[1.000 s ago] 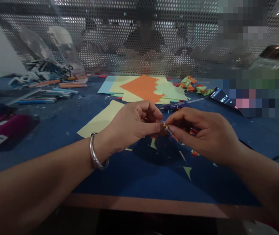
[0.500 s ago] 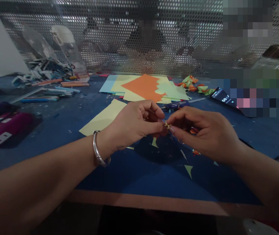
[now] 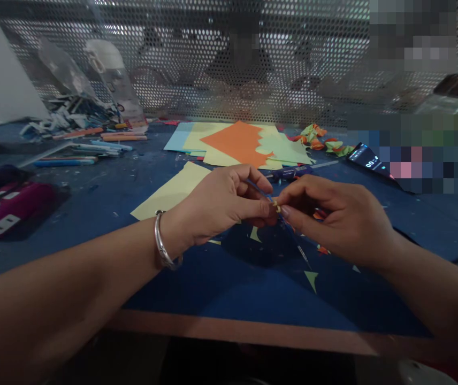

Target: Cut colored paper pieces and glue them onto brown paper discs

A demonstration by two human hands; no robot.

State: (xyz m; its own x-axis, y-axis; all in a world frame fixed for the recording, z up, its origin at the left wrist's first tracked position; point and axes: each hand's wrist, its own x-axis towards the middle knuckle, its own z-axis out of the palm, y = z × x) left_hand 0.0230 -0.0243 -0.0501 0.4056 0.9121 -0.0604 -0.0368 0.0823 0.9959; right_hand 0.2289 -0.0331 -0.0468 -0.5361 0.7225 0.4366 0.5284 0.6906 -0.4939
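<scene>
Over the blue table top, my left hand [image 3: 233, 200] is closed, thumb and fingers pinched around a slim blue pen-like stick [image 3: 258, 188]. Its line appears to run down to the right, to a pale pointed end. A small curled piece of yellow paper [image 3: 276, 206] sits at the stick between my fingertips. My right hand [image 3: 333, 214] pinches that paper with thumb and index finger, and the other fingers curl inward. Paper scraps lie below, including a pale green triangle [image 3: 311, 280]. A pale yellow sheet [image 3: 168, 190] is partly hidden behind my left hand.
Coloured sheets with an orange sheet [image 3: 233, 140] on top lie at the back. Crumpled paper pieces [image 3: 313, 138], a blue-handled tool [image 3: 291, 172] and a phone [image 3: 367, 160] are to the right. Left stand a bottle [image 3: 119, 85], pens [image 3: 68, 160] and a purple case [image 3: 20, 206].
The curled yellow paper has turned slightly between my fingertips, and more of the blue stick shows above my left thumb. My hands have otherwise stayed in place; the view has shifted slightly.
</scene>
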